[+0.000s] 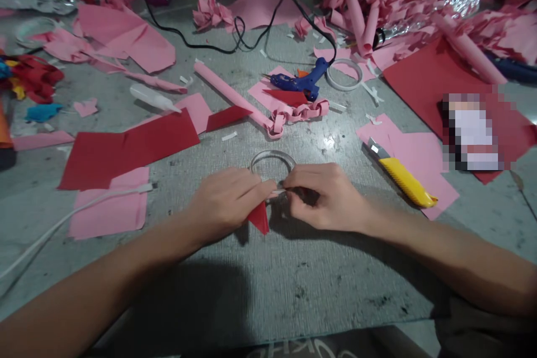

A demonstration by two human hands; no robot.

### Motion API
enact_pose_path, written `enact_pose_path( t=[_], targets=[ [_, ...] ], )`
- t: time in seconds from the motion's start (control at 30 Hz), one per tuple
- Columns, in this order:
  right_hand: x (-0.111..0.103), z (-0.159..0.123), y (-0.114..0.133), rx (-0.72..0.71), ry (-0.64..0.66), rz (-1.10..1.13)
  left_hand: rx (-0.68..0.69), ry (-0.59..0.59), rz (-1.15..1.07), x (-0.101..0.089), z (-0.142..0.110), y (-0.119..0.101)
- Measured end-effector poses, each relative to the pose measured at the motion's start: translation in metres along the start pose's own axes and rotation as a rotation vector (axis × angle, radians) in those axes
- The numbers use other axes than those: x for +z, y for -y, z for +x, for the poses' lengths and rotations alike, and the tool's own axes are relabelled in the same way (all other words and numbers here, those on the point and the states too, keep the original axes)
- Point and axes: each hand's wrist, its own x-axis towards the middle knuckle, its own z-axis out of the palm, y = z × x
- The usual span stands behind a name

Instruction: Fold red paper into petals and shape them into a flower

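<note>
My left hand (229,196) is closed on a folded piece of red paper (260,220), whose pointed end hangs below the fingers. A thin roll of tape (272,152) stands just behind both hands, its lower part partly hidden by the fingers. With thumb and forefinger together, my right hand (325,196) pinches the end of a narrow whitish tape strip (278,191) close to the left fingertips. The fingers cover much of the spot where strip and paper meet, so I cannot tell whether they are stuck together.
A yellow utility knife (405,179) lies right on pink paper, near a blurred phone (474,134). Behind are a blue glue gun (297,81) with a black cord, a pink paper chain (302,112) and another tape roll (344,74). Red paper (130,148) and a white cable (92,199) lie left.
</note>
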Motion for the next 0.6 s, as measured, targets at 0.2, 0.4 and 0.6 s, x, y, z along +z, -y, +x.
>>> enact_pose_path(
  t=[0.2,0.4,0.6],
  targets=[
    [-0.0026,-0.0008,-0.0013,0.003,0.046,0.022,-0.036,-0.001,-0.024,0.0018,-0.0030,0.0008],
    [-0.0023,0.0003,0.0000,0.018,0.041,0.026,-0.033,-0.004,-0.032,0.0016,-0.0027,0.0010],
    [-0.0088,0.0017,-0.0031,-0.013,0.072,0.090,-0.097,-0.058,-0.083,-0.0010,0.0002,0.0069]
  ],
)
